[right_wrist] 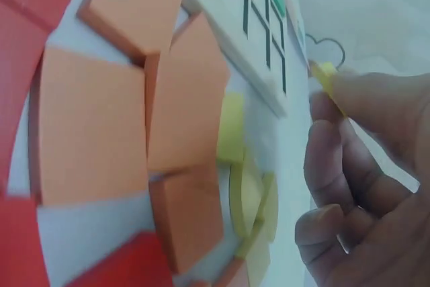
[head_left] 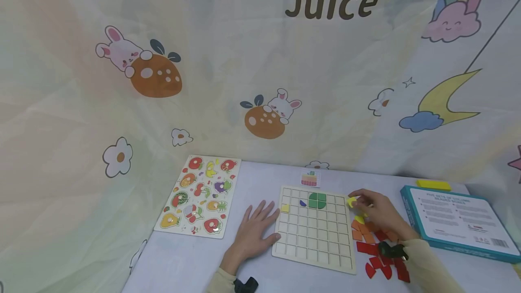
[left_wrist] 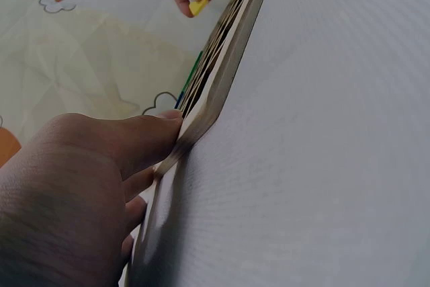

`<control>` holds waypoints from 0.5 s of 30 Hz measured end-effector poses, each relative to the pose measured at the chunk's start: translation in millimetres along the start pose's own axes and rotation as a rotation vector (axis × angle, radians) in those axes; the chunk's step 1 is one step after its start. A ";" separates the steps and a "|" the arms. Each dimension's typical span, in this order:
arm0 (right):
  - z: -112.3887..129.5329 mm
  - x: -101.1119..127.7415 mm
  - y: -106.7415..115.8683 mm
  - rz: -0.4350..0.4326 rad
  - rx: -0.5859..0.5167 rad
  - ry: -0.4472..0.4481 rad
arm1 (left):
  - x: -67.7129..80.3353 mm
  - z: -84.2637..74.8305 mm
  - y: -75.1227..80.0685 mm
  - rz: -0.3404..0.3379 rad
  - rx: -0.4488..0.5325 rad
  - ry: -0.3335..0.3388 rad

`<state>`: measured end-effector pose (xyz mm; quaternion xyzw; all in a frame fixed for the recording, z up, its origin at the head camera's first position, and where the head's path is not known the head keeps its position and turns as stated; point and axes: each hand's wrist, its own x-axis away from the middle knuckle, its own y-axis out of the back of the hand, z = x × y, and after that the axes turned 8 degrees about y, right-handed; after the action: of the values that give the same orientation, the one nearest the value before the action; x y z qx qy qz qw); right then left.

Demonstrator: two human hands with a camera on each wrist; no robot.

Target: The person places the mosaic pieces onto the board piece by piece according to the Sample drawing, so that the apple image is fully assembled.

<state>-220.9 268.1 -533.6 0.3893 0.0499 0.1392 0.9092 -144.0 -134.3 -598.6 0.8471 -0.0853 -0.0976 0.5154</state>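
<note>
A wooden grid board (head_left: 313, 234) lies flat on the white table, with a green shape (head_left: 317, 200), a small purple piece (head_left: 303, 203) and a yellow square (head_left: 285, 208) set in its cells. My left hand (head_left: 256, 229) rests flat with straight fingers against the board's left edge (left_wrist: 201, 115). My right hand (head_left: 372, 207) hovers at the board's upper right corner and pinches a small yellow piece (head_left: 351, 201) (left_wrist: 197, 7) (right_wrist: 328, 75) between thumb and fingers. Orange pieces (head_left: 363, 232) (right_wrist: 127, 99), red pieces (head_left: 378, 261) and yellow pieces (right_wrist: 245, 186) lie loose below that hand.
A fruit peg puzzle (head_left: 199, 196) lies left of the left hand. A small picture card (head_left: 310, 178) sits behind the board. A teal box (head_left: 460, 220) lies at the right, a yellow block (head_left: 433, 185) behind it. A printed cloth backdrop hangs behind the table.
</note>
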 end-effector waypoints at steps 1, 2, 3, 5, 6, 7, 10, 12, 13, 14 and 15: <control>-0.3 -1.1 -1.5 0.002 -0.005 0.002 | 0.1 0.0 0.3 0.001 0.003 0.000; -0.6 -2.4 -3.2 -0.004 -0.005 0.008 | 0.1 0.0 0.4 0.000 0.004 -0.001; -1.1 -3.6 -5.4 -0.009 -0.007 0.018 | 0.2 0.2 0.5 -0.001 0.006 -0.001; -1.0 -6.0 -10.4 -0.026 -0.011 0.031 | 0.1 0.3 0.4 -0.003 0.008 -0.003; 0.0 -6.7 -13.1 -0.034 -0.016 0.037 | 0.2 0.4 0.2 -0.004 0.010 -0.003; 1.9 -7.1 -15.9 -0.046 -0.014 0.044 | 0.2 0.4 0.1 -0.004 0.012 -0.005; 8.5 -8.6 -24.2 -0.059 -0.046 0.049 | -0.1 0.6 -0.4 -0.008 0.006 -0.009; 13.4 -10.6 -30.3 -0.062 -0.072 0.056 | -0.1 0.6 -0.3 -0.010 0.006 -0.010; 16.0 -11.8 -33.8 -0.065 -0.085 0.050 | -0.1 0.6 -0.3 -0.011 0.005 -0.011; 18.4 -13.4 -37.2 -0.063 -0.098 0.045 | 0.1 0.5 -0.1 -0.012 0.005 -0.010; 21.0 -15.0 -40.9 -0.064 -0.103 0.042 | 0.1 0.6 -0.1 -0.013 0.004 -0.010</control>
<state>-222.3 222.2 -548.8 0.3372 0.0740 0.1206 0.9307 -144.0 -134.8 -599.0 0.8482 -0.0824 -0.1050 0.5126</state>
